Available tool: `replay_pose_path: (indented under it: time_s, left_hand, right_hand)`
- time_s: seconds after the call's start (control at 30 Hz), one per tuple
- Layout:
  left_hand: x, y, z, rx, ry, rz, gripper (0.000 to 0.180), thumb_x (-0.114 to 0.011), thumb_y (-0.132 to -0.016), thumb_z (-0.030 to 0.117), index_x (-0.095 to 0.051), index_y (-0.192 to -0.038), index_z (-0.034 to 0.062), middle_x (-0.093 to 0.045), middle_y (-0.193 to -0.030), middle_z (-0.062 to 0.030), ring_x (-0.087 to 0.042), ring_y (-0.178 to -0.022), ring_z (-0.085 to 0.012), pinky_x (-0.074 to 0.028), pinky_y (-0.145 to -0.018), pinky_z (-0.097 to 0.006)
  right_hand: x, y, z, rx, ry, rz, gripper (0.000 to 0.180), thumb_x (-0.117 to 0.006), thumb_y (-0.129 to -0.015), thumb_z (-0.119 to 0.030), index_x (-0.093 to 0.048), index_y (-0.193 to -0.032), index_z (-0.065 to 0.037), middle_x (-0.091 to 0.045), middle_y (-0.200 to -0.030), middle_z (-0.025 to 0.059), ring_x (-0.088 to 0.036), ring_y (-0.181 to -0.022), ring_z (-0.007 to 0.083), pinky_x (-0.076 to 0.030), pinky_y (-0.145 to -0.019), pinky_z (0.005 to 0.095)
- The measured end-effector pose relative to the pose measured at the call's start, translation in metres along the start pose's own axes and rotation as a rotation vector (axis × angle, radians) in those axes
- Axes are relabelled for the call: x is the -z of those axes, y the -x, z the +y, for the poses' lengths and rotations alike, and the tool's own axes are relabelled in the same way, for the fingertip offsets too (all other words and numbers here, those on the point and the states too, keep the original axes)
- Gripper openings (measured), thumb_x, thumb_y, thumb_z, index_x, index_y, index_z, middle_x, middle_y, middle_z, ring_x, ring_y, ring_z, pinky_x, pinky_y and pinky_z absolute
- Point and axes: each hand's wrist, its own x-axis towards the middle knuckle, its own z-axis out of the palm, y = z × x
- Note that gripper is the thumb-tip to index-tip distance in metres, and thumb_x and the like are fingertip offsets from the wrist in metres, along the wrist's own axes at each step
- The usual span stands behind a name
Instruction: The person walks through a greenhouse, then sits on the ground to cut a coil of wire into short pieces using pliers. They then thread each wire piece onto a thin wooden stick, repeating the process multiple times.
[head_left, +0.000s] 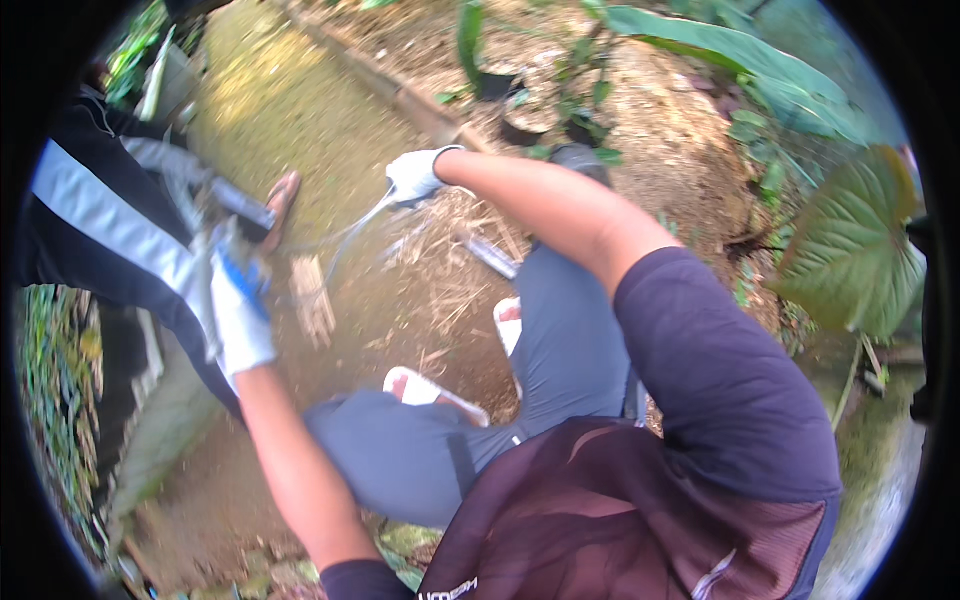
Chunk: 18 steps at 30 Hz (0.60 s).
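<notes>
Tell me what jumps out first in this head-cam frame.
Two white-gloved hands over bare dirt: the right hand, top centre, closed on a thin curved blade, and the left hand, at left, gripping a blurred grey tool handle. Below them are the person's dark-trousered knees and white sandals; another person in a dark striped jacket stands at far left.

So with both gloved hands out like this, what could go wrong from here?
1. The right hand grips a thin curved metal tool that reaches toward another person's sandalled foot; a swing could catch it.
2. The left hand is motion-blurred and sits beside that person's dark trousers, so contact seems possible.
3. The wearer's own sandalled feet stand on dry stalks, which might slip.
</notes>
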Motion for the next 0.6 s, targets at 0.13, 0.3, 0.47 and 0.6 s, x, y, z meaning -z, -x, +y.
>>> replay_pose_path:
  time_s: [0.13,0.3,0.47,0.6]
  left_hand:
    - [0.012,-0.009,0.008,-0.076,0.179,-0.187,0.030,-0.046,-0.111,0.030,-0.057,-0.126,0.0065,-0.051,-0.083,0.0021,-0.039,-0.050,-0.0060,-0.031,-0.044,-0.024]
    - [0.012,0.000,0.011,-0.070,0.153,-0.191,0.025,-0.047,-0.109,0.032,-0.059,-0.112,0.0095,-0.049,-0.078,0.0024,-0.037,-0.050,-0.0072,-0.031,-0.044,-0.026]
    - [0.005,0.001,-0.008,0.003,-0.026,-0.035,0.026,-0.051,-0.109,0.042,-0.058,-0.104,0.0186,-0.041,-0.065,0.0061,-0.038,-0.048,-0.0093,-0.030,-0.044,-0.028]
    - [0.000,0.001,-0.014,0.035,-0.024,-0.004,0.027,-0.054,-0.108,0.043,-0.057,-0.101,0.0170,-0.043,-0.063,0.0059,-0.037,-0.045,-0.0100,-0.029,-0.042,-0.029]
  right_hand:
    - [0.029,0.048,0.045,-0.110,-0.171,0.306,0.046,-0.065,-0.090,-0.050,-0.075,-0.076,-0.008,-0.068,-0.064,0.0085,-0.062,-0.056,0.0246,-0.050,-0.059,0.0418]
    - [0.016,0.068,0.085,-0.187,-0.266,0.466,0.057,-0.059,-0.094,-0.056,-0.075,-0.077,-0.004,-0.068,-0.065,0.0138,-0.063,-0.058,0.0271,-0.051,-0.063,0.0457]
    - [0.027,0.080,0.092,-0.245,-0.954,0.529,0.045,-0.069,-0.093,-0.050,-0.068,-0.079,-0.007,-0.050,-0.058,0.0009,-0.050,-0.050,0.0170,-0.049,-0.051,0.0406]
    - [0.029,0.082,0.095,-0.256,-1.359,0.565,0.031,-0.070,-0.097,-0.042,-0.056,-0.084,-0.017,-0.043,-0.057,-0.0058,-0.040,-0.044,0.0090,-0.053,-0.044,0.0370]
